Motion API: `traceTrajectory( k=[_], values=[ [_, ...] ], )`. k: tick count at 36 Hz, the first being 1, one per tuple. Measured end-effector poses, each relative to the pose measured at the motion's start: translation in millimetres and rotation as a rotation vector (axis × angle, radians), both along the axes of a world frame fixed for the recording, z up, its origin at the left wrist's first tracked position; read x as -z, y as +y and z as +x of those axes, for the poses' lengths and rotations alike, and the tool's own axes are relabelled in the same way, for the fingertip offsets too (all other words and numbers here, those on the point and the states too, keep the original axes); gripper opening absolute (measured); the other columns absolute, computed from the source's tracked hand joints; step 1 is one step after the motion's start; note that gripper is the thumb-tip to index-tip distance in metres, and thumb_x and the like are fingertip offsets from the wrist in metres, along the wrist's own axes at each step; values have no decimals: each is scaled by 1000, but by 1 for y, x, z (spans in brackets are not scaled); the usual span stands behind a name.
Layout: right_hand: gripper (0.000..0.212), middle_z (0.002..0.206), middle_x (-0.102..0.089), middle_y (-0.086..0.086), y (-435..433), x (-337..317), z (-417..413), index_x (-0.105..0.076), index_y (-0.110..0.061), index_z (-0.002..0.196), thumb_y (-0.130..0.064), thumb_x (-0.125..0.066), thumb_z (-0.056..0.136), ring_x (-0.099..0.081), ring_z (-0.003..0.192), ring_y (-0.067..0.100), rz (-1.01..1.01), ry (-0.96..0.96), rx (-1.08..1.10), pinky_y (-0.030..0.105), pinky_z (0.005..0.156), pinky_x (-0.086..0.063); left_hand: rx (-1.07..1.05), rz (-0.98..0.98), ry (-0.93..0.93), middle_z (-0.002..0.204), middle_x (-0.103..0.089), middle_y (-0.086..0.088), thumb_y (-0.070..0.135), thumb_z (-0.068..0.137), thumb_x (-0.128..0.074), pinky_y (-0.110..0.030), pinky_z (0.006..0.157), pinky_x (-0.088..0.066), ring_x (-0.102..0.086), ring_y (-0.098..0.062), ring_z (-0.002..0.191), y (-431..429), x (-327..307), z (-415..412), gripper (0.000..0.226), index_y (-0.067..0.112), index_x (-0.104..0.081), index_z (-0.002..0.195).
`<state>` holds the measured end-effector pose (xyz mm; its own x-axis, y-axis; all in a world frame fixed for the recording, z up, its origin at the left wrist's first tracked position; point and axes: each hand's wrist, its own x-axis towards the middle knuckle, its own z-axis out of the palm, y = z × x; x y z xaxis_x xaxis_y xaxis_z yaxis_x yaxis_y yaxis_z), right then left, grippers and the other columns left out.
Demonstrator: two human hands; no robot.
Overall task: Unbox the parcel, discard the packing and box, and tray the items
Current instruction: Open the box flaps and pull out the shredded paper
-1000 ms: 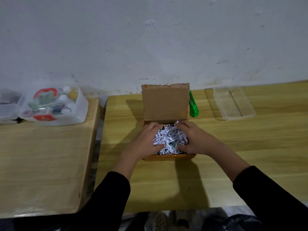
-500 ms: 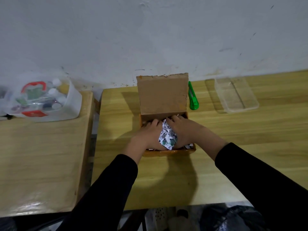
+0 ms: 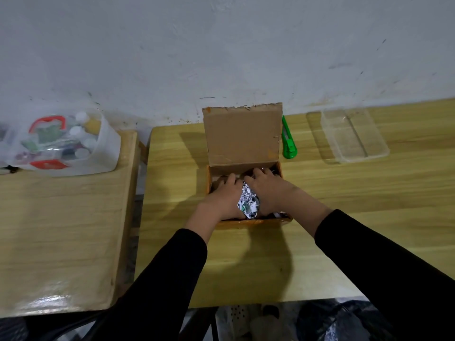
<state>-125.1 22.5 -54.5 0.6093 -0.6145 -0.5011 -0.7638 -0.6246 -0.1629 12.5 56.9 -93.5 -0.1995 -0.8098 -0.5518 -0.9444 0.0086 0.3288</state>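
An open brown cardboard box (image 3: 242, 136) stands at the middle of the wooden table, its lid upright at the back. Both hands are inside it. My left hand (image 3: 222, 196) and my right hand (image 3: 269, 190) press together around a clump of white shredded paper (image 3: 248, 203), squeezed between the palms. The items under the paper are hidden. A clear plastic tray (image 3: 354, 136) lies at the back right, apart from the box.
A green utility knife (image 3: 288, 140) lies just right of the box lid. On a second table to the left stands a clear tub (image 3: 64, 143) with several small objects. A gap separates the two tables. A dark bag (image 3: 344, 321) shows below the front edge.
The hands have drawn together from the box sides, gathering the spread shredded paper into a tight clump between them. The back part of the box interior now shows.
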Motion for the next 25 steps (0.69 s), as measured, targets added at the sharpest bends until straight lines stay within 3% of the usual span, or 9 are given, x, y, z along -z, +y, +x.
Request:
traceTrajectory(
  k=[8, 12, 18, 25],
  values=[
    [71, 118, -51, 16, 5, 6, 2, -37, -12, 122, -36, -74, 66, -51, 106, 39, -44, -63, 53, 46, 90, -48, -93, -18, 75, 135, -37, -11, 17, 69, -79, -40, 100, -44, -47, -29, 119, 1, -8, -1, 78, 10, -38, 136],
    [68, 112, -54, 16, 5, 3, 0, -39, -12, 116, -37, -74, 64, -55, 102, 37, -19, -97, 67, 47, 89, -48, -104, -12, 68, 131, -42, -11, 16, 66, -81, -40, 98, -45, -48, -30, 117, 0, -17, -4, 79, 11, -41, 135],
    [68, 115, -53, 17, 9, -11, -7, -39, -8, 121, -33, -73, 68, -53, 106, 33, 2, -149, 74, 39, 92, -41, -84, -24, 25, 116, -53, -6, 28, 64, -79, -41, 93, -48, -55, -29, 107, 1, -20, -12, 60, 20, -53, 118],
    [68, 116, -52, 16, 14, -19, -9, -39, -7, 120, -30, -74, 66, -50, 108, 32, -52, -162, 81, 39, 94, -37, -141, -137, 53, 117, -42, -11, 14, 70, -76, -39, 83, -50, -55, -32, 101, 7, -38, -12, 54, 9, -51, 118]
  ],
)
